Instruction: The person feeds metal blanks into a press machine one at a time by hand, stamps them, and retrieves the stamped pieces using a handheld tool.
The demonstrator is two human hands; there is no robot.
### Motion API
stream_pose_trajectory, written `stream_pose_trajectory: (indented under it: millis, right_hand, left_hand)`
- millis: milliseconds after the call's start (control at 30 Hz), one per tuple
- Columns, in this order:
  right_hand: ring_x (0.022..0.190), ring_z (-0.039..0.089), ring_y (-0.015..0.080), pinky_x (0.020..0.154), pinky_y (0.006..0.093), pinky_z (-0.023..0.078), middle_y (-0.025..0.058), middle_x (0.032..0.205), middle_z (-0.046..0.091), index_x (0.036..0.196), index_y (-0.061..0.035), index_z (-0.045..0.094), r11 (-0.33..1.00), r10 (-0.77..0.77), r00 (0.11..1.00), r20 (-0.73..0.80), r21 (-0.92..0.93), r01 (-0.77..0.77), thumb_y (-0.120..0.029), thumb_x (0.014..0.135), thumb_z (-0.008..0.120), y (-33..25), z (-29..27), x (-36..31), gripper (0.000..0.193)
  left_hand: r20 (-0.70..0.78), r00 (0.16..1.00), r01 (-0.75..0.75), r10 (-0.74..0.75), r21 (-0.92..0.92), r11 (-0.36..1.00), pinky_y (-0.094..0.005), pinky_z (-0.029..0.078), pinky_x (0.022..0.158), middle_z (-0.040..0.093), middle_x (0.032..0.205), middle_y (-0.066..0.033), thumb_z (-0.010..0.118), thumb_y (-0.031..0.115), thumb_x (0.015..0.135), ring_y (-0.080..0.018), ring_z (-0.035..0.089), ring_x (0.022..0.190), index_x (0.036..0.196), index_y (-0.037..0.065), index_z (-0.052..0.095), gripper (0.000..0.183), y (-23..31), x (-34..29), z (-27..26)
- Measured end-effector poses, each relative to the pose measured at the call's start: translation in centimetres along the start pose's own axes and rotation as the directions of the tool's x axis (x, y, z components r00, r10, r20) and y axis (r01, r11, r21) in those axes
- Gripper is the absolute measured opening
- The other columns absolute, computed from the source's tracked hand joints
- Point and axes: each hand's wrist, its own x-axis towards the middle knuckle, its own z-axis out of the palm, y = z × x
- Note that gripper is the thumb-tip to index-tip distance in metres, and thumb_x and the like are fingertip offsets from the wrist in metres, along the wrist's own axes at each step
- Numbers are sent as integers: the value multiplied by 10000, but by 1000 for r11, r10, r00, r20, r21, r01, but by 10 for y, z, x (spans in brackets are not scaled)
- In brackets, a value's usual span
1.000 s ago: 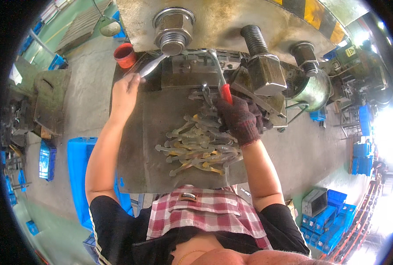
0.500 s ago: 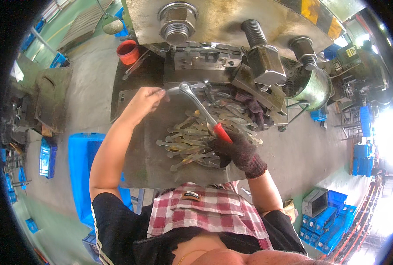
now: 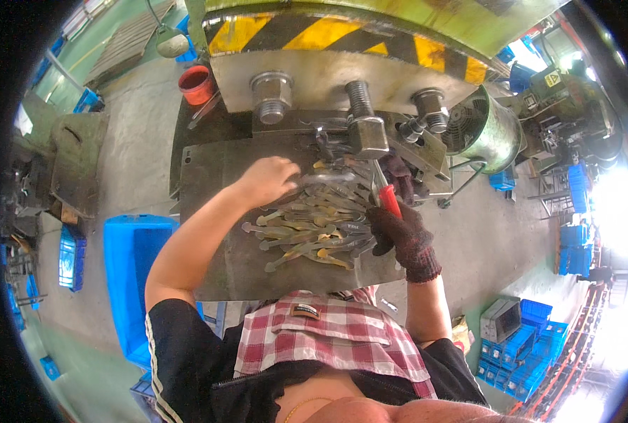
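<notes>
My bare left hand (image 3: 268,181) hovers over the left side of a heap of flat metal pieces (image 3: 303,222), its fingers loosely bent and apart. Beside its fingertips some metal pieces are blurred by motion. Around the red handle of a metal-shafted tool (image 3: 388,200) closes my right hand (image 3: 407,238), in a dark knitted glove. The tool's far end is hidden behind a large bolt (image 3: 367,134) on the press. The heap lies on a dark metal table (image 3: 222,254), slender grey and yellowish pieces overlapping one another.
The press ram (image 3: 314,60), with yellow-black stripes and heavy bolts, spans the table's far side. A red tub (image 3: 197,85) stands at the far left. Dark cloth (image 3: 398,173) lies right of the heap. A large blue bin (image 3: 127,282) sits left; a green fan (image 3: 490,134) stands right.
The ram has come down over the die. My left hand moved nearer and right, away from the flat piece it held. My right hand drew the tool right, its head going out of sight.
</notes>
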Motion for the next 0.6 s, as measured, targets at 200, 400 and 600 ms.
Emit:
stream_pose_trajectory:
  millis: [200, 400, 600]
  right_hand:
    - [522, 522, 113, 405, 248, 460, 20, 713, 530, 990, -4, 599, 998, 16, 1000, 8, 55, -16, -278, 808, 692, 4, -1, 10, 342]
    - [510, 511, 116, 402, 255, 456, 19, 700, 533, 957, -16, 602, 998, 22, 999, -37, 58, -19, -288, 802, 694, -7, 5, 15, 326]
    - [537, 536, 115, 421, 252, 466, 26, 703, 561, 963, -7, 623, 997, -81, 997, -1, 11, 81, -316, 813, 632, -3, 8, 26, 344]
  left_hand:
    - [-134, 954, 226, -270, -273, 935, -346, 440, 668, 602, 745, -160, 542, 166, 905, -256, 578, 686, 874, -11, 567, 181, -15, -31, -50]
    - [-215, 891, 328, -399, -302, 895, -377, 456, 740, 637, 842, -191, 475, 230, 928, -312, 626, 790, 892, -11, 599, 274, -21, 0, -103]
    - [-398, 886, 202, -239, -132, 970, -371, 466, 817, 649, 948, -136, 523, 247, 888, -275, 622, 901, 995, 38, 602, 248, -59, 74, -90]
